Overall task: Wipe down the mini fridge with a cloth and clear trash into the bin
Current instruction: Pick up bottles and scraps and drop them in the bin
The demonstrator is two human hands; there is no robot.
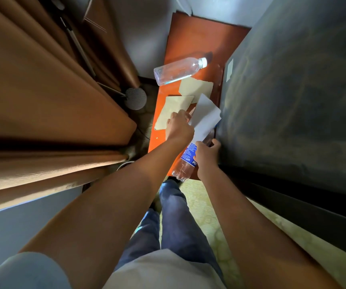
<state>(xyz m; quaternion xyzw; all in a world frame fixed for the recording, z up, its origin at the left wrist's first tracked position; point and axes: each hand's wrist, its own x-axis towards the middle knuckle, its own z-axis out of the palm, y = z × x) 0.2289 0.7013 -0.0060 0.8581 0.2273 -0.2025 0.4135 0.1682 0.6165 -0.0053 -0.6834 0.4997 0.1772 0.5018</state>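
Near on the orange wooden top (190,38), right hand (206,155) gripping the light, crinkly, slippery blue-label plastic bottle (185,161) round its middle, left hand (179,127) curled on papers, hold unclear; best squeezed gently.

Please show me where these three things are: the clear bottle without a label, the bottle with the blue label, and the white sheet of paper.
clear bottle (178,70), head view, middle of its body.
blue-label bottle (187,154), head view, on the label.
white paper (206,113), head view, centre of the sheet.
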